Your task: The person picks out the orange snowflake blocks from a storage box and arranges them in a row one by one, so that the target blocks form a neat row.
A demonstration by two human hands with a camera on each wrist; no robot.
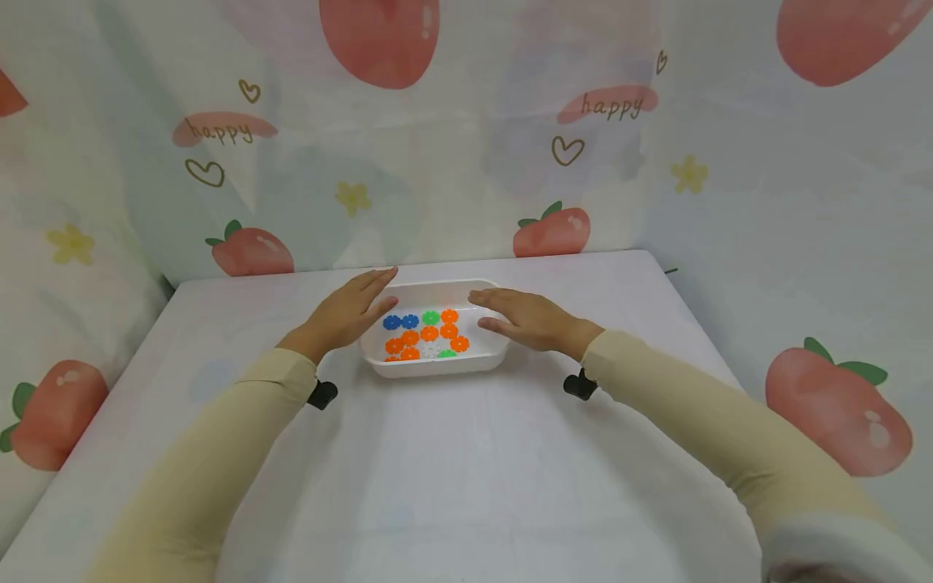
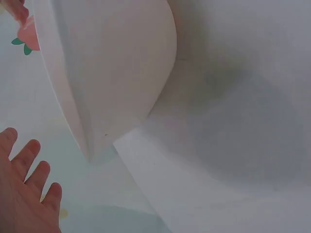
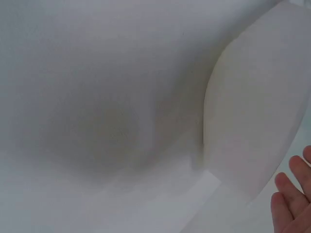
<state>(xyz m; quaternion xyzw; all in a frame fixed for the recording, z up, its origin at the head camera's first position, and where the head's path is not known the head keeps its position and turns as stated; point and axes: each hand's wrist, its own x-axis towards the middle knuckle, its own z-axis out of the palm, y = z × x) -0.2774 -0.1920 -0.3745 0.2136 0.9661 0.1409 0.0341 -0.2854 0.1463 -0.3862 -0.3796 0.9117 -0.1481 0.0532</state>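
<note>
A white plastic tray (image 1: 437,367) sits toward the back of the table, with several flower-shaped plastic pieces inside. Most are orange pieces (image 1: 429,333); two blue pieces (image 1: 401,322) lie at the left, a green piece (image 1: 431,317) at the back, and clear ones near the front. My left hand (image 1: 350,312), fingers straight and thumb apart, is over the tray's left end. Over the right end is my right hand (image 1: 530,317), its fingers extended inward. Both wrist views show the tray's outer side wall (image 2: 112,73) beside straight fingers (image 3: 291,194), which grip nothing.
A white cloth covers the table (image 1: 466,470). Behind and at both sides hangs a curtain (image 1: 452,178) printed with fruit, hearts and words. Dark wrist cameras (image 1: 580,385) are strapped below the sleeves.
</note>
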